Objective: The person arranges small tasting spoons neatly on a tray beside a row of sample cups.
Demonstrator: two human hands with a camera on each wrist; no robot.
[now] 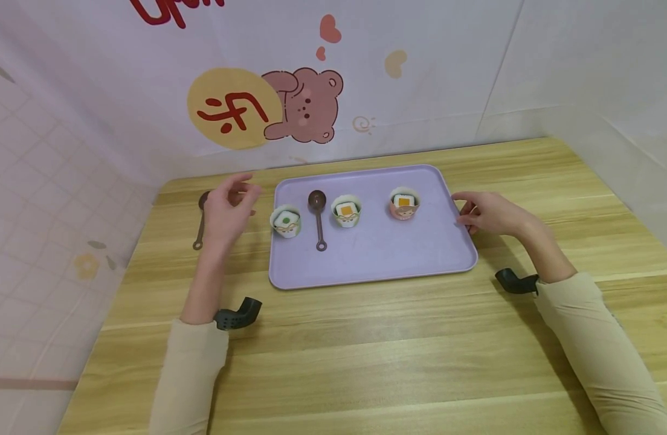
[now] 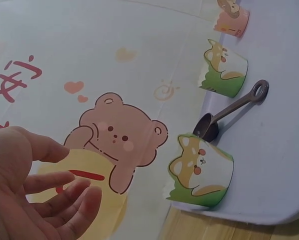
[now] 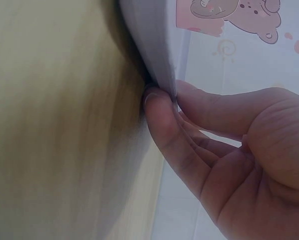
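Note:
My right hand [image 1: 488, 212] pinches the right rim of a lilac tray [image 1: 390, 254] between thumb and fingers; in the right wrist view the tray edge [image 3: 154, 45] lies between them. Left of the tray, my left hand [image 1: 228, 208] hovers with loosely bent fingers and nothing in them. On the tray are three paper cups: a green one [image 1: 290, 229] at the left edge, another green one [image 1: 347, 220] near the middle and a pink one [image 1: 403, 212] to the right. Each contains a white piece. A brown measuring spoon [image 1: 319, 229] lies between the green cups.
A second brown measuring spoon [image 1: 199, 232] lies on the wooden table [image 1: 360, 350] beside my left hand, partly hidden by it. Behind the table hangs a pale cloth [image 1: 420, 109] with a printed bear. Black wrist mounts [image 1: 240, 314] stick out from both sleeves.

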